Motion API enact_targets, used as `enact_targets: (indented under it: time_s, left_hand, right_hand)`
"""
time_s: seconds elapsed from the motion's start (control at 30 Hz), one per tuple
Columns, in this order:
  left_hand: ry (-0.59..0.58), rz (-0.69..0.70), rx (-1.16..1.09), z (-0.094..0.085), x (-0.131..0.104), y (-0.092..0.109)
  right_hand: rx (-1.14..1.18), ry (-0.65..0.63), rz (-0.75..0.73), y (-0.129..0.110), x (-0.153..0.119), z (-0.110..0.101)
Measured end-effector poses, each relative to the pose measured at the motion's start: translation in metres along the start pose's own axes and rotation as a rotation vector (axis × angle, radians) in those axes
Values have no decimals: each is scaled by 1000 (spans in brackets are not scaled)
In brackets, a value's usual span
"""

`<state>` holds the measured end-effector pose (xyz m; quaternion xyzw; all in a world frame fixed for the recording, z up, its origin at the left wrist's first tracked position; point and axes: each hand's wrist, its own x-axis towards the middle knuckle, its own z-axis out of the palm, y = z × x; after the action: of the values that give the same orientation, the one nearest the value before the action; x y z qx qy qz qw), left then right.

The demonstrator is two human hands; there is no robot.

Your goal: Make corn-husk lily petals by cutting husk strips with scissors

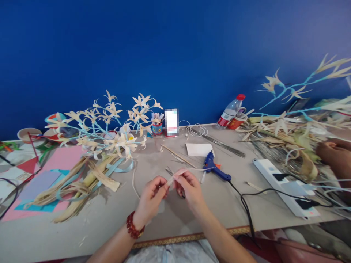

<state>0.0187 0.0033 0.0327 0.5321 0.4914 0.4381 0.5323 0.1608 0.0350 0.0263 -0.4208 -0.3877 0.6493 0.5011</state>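
Both hands meet above the table in the middle of the view. My left hand [153, 195], with a red bead bracelet at the wrist, pinches one end of a pale, thin strip [170, 181] that looks like dried husk. At its other end, the fingers of my right hand [189, 186] are closed on the same strip. Scissor blades [169, 170] show just beyond the hands; a dark part shows under my right hand, and I cannot tell whether the scissors are held or lying there. A blue glue gun [215, 167] lies to the right.
Husk flowers on blue stems [109, 126] stand back left, above colored paper [65, 157] and a husk bundle [79, 186]. A power strip [285, 188] with cords, a bottle [230, 111] and a wire bundle [227, 147] are rightward. Another person's hand [334, 155] is far right.
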Motion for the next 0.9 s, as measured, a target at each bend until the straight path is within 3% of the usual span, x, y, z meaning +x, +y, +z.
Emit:
enact_targets:
  time_s: [0.17, 0.37, 0.57, 0.9]
  left_hand:
    - [40, -5, 24, -1, -3, -1]
    - [83, 44, 127, 1, -4, 1]
    - [75, 20, 110, -2, -8, 0]
    - [36, -51, -312, -9, -12, -19]
  right_hand:
    - [-11, 88, -47, 2, -1, -5]
    - [-200, -118, -23, 0, -7, -3]
    - [-109, -58, 21, 2, -8, -5]
    - [188, -7, 134, 4, -10, 0]
